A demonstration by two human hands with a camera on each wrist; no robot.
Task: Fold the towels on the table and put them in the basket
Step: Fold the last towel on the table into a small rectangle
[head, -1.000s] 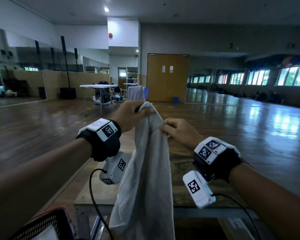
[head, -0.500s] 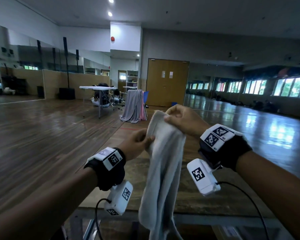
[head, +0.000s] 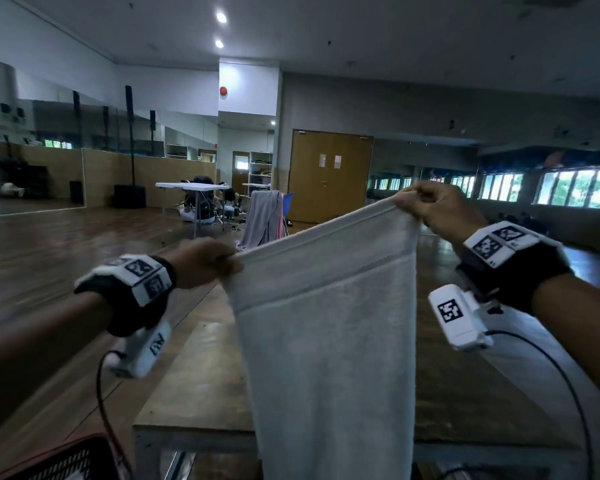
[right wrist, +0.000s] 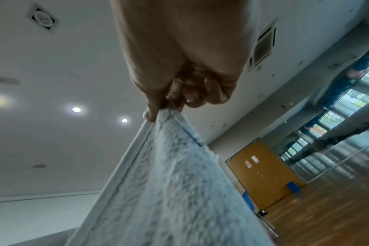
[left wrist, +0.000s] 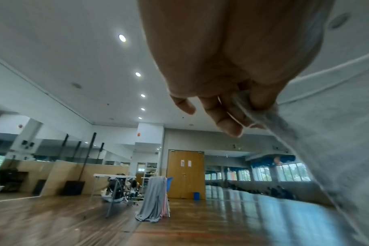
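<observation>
Towel [head: 326, 341], pale grey, hangs spread in the air between both hands, its top edge pulled taut and sloping up toward the right. Left hand [head: 201, 261] pinches one top corner between thumb and curled fingers [left wrist: 230, 123]; right hand [head: 437, 206], held higher, pinches the other corner the same way. It hangs in front of the wooden table [head: 194, 386], its lower end out of view below. A dark mesh basket [head: 49, 462] shows at the bottom left corner. By my reading the towel is only opened out, so every fold is left to do, and the drop into the basket after that
</observation>
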